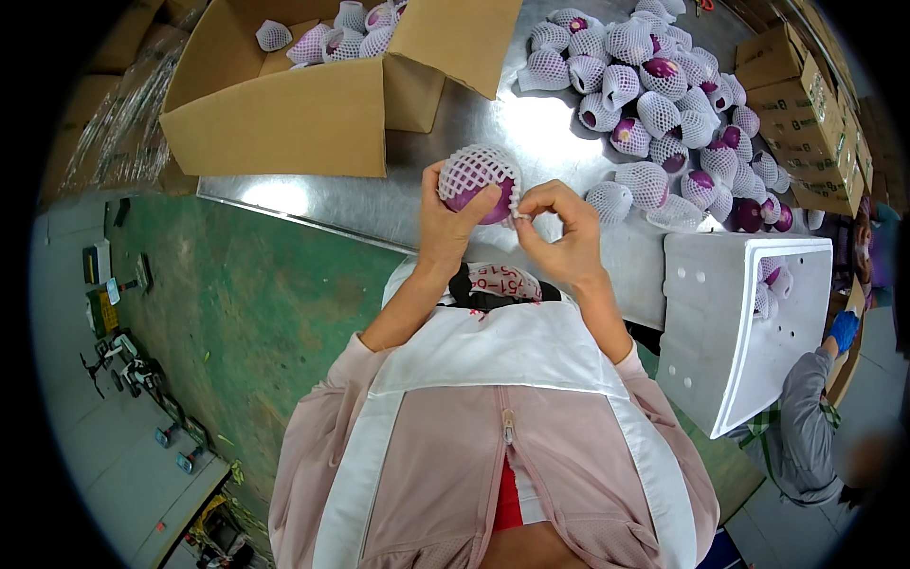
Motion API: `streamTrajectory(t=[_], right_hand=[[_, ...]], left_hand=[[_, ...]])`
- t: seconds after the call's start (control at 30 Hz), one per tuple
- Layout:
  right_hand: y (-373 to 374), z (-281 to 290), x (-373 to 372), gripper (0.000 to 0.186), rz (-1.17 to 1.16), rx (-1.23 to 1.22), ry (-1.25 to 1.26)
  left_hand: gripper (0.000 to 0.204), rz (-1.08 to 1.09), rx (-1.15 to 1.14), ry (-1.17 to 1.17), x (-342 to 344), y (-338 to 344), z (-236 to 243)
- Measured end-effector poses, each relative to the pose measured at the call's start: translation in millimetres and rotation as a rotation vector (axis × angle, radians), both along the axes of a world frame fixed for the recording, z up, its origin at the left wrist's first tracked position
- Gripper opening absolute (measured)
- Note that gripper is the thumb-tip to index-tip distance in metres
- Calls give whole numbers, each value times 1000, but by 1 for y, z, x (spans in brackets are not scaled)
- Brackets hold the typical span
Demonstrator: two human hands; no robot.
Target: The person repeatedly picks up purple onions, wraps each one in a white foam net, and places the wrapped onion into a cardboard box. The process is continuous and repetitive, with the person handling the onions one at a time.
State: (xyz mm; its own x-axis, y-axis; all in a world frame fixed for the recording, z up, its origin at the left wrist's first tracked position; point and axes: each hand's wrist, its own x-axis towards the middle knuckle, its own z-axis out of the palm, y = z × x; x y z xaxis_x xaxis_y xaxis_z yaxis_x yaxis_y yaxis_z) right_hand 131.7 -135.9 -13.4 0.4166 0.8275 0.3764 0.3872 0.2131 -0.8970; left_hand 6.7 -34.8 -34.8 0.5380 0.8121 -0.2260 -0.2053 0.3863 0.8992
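Note:
In front of my body my left hand (447, 220) is closed round a glossy purple red onion (485, 211), thumb across its front. A white foam net sleeve (479, 169) covers its upper part, while its lower front is bare. Just to the right, my right hand (561, 228) has thumb and forefinger pinched on the edge of the net, touching the onion's side. On the metal table (370, 204), many netted onions (659, 114) are heaped at the far right. Several more lie in the open cardboard box (275, 128) at the far left.
A white foam box (692, 332) with some netted onions stands on the right. Stacked cartons (806, 119) are behind it. A co-worker's blue-gloved hand (843, 330) is at the far right. Wrapped cartons (123, 104) stand at the upper left, above the green floor (246, 284).

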Motion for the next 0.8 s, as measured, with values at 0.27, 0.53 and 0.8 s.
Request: streamTrajectory(t=[0.27,0.53,0.8], right_hand=[[4,3,0,17,-258,29,22],[-5,7,-6,18,-90,214,-278],[8,1,-4,43,-192,-66,-166]], left_hand=[[70,-206,111,-64,2,1,11],[68,-127,286,-23,5,-2,4],[66,-286,-325,-77,4,-10,27]])
